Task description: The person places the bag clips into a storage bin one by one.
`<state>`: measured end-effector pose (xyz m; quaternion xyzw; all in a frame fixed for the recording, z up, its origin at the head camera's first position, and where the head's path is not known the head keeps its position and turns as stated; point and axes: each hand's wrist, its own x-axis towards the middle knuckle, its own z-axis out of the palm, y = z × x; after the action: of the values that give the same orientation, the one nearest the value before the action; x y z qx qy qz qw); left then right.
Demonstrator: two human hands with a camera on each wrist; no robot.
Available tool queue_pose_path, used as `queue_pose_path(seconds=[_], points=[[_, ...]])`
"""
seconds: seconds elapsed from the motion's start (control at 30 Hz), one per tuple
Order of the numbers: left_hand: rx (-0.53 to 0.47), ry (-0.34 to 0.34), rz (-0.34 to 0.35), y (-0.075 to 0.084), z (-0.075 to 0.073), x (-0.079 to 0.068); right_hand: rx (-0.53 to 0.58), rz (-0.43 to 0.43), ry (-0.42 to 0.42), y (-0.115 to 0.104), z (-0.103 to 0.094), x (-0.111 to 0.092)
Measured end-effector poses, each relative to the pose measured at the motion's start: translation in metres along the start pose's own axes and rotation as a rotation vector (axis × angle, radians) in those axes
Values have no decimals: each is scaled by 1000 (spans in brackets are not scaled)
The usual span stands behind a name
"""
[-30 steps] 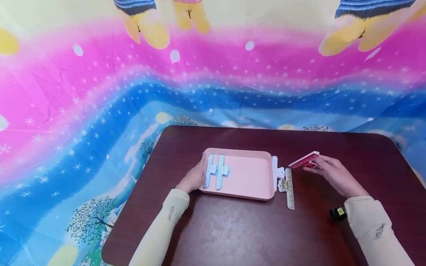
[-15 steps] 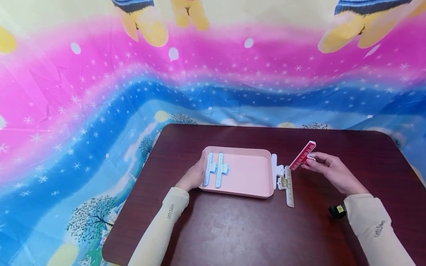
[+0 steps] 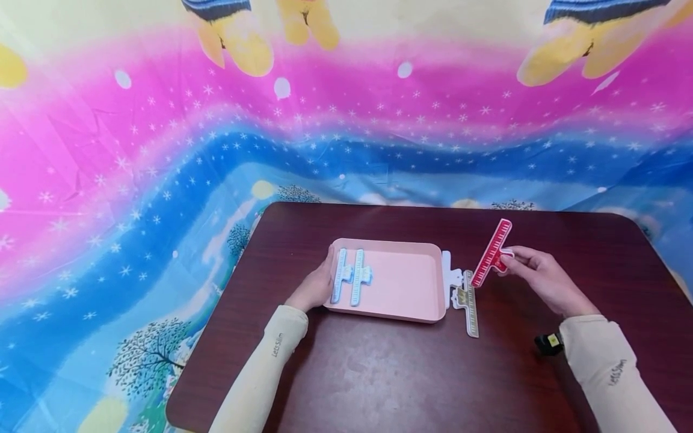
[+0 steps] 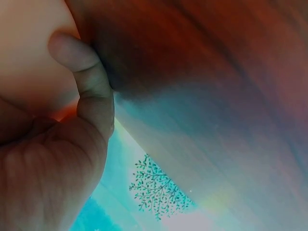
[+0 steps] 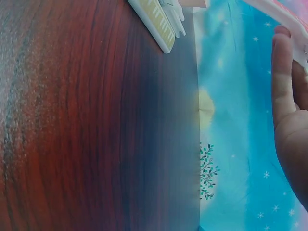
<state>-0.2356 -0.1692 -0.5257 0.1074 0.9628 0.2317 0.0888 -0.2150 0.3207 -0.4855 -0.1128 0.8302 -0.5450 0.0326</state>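
Observation:
My right hand (image 3: 541,279) pinches a red clip (image 3: 491,252) with a white piano-key pattern by its handle, above the table right of the pink tray (image 3: 406,282). In the right wrist view, only the pale edge of this red clip (image 5: 284,17) shows. Against the tray's left wall rests my left hand (image 3: 314,287), its fingers lying along the outside. The left wrist view has one bent finger (image 4: 94,79) touching the pink wall. Two light blue clips (image 3: 339,276) lie side by side inside the tray at its left end.
Just right of the tray are a white clip (image 3: 447,279) and a gold-patterned clip (image 3: 472,310), close together on the dark wooden table (image 3: 379,373). Beyond the table's far edge hangs a colourful printed cloth (image 3: 346,132).
The red clip has turned more upright in my right hand, its patterned face now in view. My left hand, the tray and the other clips keep their places.

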Motion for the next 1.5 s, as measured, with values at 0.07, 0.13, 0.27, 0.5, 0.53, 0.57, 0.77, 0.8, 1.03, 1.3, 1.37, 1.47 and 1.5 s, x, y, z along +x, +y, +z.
queue_pose_path(seconds=[0.07, 0.13, 0.27, 0.5, 0.53, 0.57, 0.77, 0.8, 1.03, 1.3, 1.37, 1.47, 1.5], points=[[1, 4, 4, 0, 0, 0, 34, -14, -10, 1, 0, 0], [1, 1, 0, 1, 0, 0, 97, -28, -25, 2, 1, 0], [-3, -8, -12, -1, 2, 0, 175, -54, -45, 4, 2, -1], [-18, -8, -7, -1, 1, -1, 242, -65, -38, 5, 3, -3], [-20, -8, -7, -1, 1, -1, 250, -65, -33, 5, 3, -3], [-25, -7, -6, -1, 1, -1, 255, -66, -29, 5, 4, -3], [-20, -2, -1, -1, 1, -1, 311, -86, -2, 5, 6, -2], [-16, 0, 1, -1, 1, -1, 325, -88, 1, 5, 7, -2], [-12, 1, -8, -2, 2, 0, 431, -79, -34, 8, 5, -4], [-8, 6, -5, -1, 1, -1, 352, -92, -34, 8, 5, -4], [-8, 7, -3, 0, 0, -1, 326, -96, -22, 8, 5, -4], [-11, 6, -5, 0, 0, -1, 249, -95, -3, 7, 6, -3], [-10, 1, -9, 0, 0, -1, 224, -94, 1, 7, 6, -3]])
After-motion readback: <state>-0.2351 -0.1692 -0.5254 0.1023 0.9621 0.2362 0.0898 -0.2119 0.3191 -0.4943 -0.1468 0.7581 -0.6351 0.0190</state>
